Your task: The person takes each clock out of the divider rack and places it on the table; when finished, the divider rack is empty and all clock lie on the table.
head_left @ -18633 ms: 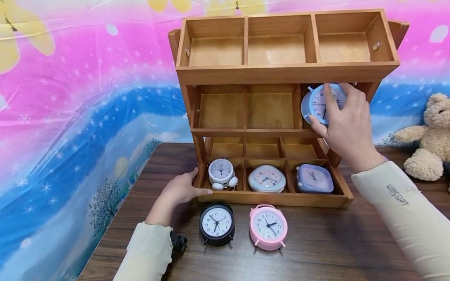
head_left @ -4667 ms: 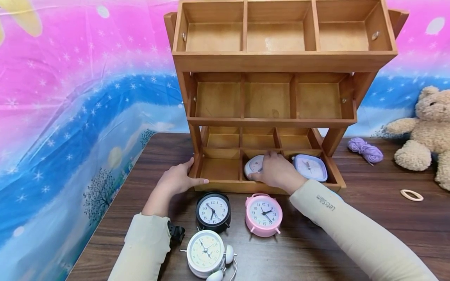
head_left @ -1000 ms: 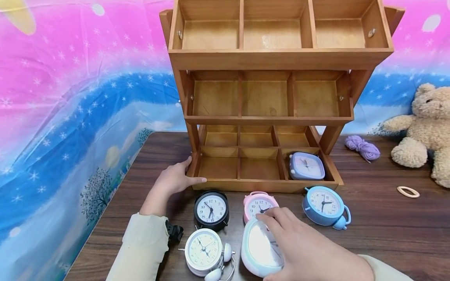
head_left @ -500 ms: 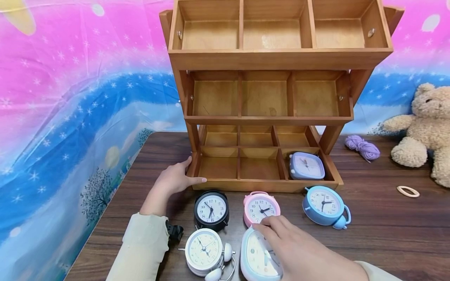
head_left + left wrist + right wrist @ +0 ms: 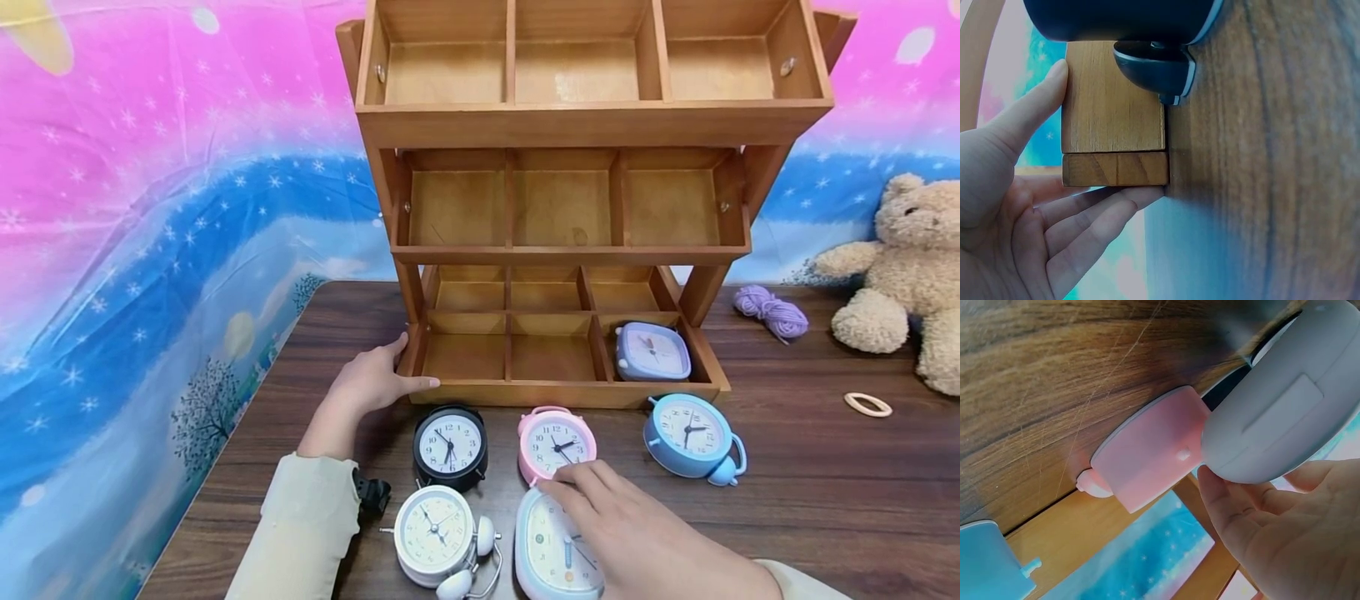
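My left hand (image 5: 369, 385) grips the lower left corner of the wooden shelf (image 5: 540, 394). In the left wrist view its thumb (image 5: 1041, 100) and fingers lie on two sides of the wood. My right hand (image 5: 637, 533) holds a rounded white and pale-blue alarm clock (image 5: 551, 546) by its right side, low over the table front; in the right wrist view fingertips press its rim. Just beyond stands a pink alarm clock (image 5: 557, 442). Left of these are a black alarm clock (image 5: 450, 446) and a white twin-bell alarm clock (image 5: 433, 537).
A blue alarm clock (image 5: 688, 437) leans back in front of the shelf's right end. One lavender clock (image 5: 652, 352) lies in the bottom right compartment. Further right are purple yarn (image 5: 772, 312), a wooden ring (image 5: 867, 405) and a teddy bear (image 5: 918, 275).
The blue, white twin-bell and rounded clocks have gone from shelf to table over these frames. In the last second my right hand lowered the rounded clock slightly. My left hand stayed put.
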A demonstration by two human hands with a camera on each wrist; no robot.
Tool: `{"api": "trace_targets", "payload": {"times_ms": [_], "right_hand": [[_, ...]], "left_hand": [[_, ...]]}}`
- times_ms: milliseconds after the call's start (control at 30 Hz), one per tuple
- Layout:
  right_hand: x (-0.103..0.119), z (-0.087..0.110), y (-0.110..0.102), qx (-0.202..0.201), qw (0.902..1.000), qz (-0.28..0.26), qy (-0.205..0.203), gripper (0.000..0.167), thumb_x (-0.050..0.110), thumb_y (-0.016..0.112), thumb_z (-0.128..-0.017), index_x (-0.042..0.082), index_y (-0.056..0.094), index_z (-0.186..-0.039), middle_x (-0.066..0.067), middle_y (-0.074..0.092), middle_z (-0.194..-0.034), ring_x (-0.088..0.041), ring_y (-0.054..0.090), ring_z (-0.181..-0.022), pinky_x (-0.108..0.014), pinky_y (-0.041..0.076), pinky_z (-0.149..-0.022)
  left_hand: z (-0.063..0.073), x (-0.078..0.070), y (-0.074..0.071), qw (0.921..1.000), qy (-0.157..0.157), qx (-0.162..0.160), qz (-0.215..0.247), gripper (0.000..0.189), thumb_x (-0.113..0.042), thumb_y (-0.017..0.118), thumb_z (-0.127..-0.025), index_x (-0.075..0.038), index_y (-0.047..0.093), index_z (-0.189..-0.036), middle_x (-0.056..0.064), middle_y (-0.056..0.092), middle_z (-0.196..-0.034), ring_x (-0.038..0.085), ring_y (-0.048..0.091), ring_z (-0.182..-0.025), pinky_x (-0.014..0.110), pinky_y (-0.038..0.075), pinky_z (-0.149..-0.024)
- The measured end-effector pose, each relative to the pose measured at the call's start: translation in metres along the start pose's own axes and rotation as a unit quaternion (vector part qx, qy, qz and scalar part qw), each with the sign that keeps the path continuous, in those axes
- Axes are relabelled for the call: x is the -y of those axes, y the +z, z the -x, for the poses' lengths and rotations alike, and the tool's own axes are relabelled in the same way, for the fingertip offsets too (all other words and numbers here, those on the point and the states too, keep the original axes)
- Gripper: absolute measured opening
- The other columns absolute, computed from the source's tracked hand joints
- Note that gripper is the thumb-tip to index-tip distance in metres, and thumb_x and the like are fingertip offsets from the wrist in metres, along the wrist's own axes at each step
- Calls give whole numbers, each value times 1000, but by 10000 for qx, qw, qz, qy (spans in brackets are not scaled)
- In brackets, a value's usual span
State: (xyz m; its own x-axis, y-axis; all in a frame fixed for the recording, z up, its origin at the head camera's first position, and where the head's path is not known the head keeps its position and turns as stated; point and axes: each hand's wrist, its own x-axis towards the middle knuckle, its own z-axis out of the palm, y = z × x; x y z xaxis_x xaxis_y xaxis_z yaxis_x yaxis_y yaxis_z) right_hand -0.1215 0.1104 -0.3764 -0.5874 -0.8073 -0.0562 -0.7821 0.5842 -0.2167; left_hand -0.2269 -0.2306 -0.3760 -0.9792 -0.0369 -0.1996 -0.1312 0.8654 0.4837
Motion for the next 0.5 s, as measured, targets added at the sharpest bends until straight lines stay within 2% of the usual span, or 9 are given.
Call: {"api": "trace_targets", "payload": {"times_ms": [200,500], "right_hand": [[-1,1,3,-74,9998,59,-175,100,80,54,-80,12,39,-151,1,47,-130,-14,43,-112,-38,47,-94],[-2,3,6,-51,9997,93,-230,102,82,50,-79,13,38,-152,-1,43,-131,-16,40,-113,-40,47,-91]], "left_hand": [[0,0,0,10000,-74,9,24,97,-55,69,-88,-10,21,-159,28,39,-151,49,40,-134,62,34,-107],[0,0,0,10000,-74,-24,-10,96,-55,69,-88,-11,22,-159,28,38,-151,49,40,-134,62,34,-107]]}}
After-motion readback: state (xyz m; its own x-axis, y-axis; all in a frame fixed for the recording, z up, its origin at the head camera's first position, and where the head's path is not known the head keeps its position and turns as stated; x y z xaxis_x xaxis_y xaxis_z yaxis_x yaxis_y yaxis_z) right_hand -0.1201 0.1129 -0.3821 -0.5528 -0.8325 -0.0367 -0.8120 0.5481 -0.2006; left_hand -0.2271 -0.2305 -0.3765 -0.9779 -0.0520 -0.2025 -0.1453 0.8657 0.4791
